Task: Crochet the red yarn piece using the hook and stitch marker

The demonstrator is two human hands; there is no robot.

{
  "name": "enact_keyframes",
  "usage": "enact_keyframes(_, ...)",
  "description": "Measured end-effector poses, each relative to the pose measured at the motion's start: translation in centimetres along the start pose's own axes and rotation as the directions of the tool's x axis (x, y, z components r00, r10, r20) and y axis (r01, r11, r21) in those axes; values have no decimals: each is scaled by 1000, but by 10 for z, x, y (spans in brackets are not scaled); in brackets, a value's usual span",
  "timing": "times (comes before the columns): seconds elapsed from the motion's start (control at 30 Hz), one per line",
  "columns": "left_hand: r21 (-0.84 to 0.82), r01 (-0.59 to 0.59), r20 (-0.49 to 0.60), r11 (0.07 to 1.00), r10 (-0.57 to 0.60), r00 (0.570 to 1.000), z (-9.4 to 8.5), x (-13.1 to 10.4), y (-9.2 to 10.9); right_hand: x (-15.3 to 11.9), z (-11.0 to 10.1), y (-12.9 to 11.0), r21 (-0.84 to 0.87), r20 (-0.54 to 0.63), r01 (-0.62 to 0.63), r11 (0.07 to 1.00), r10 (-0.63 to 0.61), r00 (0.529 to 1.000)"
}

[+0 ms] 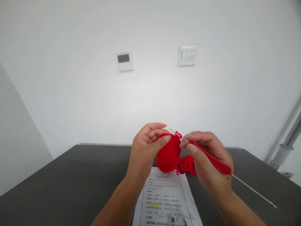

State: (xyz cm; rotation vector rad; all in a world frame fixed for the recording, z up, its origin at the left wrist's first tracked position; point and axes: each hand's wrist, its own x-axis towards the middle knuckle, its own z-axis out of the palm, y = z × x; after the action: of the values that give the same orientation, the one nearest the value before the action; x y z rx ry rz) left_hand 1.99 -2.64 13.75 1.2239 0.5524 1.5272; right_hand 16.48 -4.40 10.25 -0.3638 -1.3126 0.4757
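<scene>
Head: one hook in right hand

The round piece is solid bright red; at its four o'clock the tangled yarn is the same red; the hook's handle is a deeper red, its shafts silvery. Below, toward six o'clock, the paper is white with rows of dark print and one yellow mark; the tabletop is plain dark grey; the wall is whitish; at eleven o'clock a white panel has a dark grey rectangle.
</scene>
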Motion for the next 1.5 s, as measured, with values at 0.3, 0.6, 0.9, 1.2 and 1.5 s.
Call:
enact_keyframes(0.3,-19,25,-1,1000,-25,1000,0,-3,5,2,-2,-5,-76,19,64,995,-63,998)
enact_keyframes(0.6,-54,29,-20,998,-30,999,2,-5,6,10,-17,-1,88,251,85,992,-105,962)
enact_keyframes(0.9,-35,15,-17,999,-15,1000,3,-5,7,11,-18,-4,95,263,29,995,-53,963)
enact_keyframes(1.2,-49,-7,-15,999,6,1000,0,-6,5,9,-16,-5,34,239,58,998,-64,969)
enact_keyframes(1.5,-92,-10,-4,996,10,1000,1,-6,7,9,-19,-11,-149,262,115,982,-73,962)
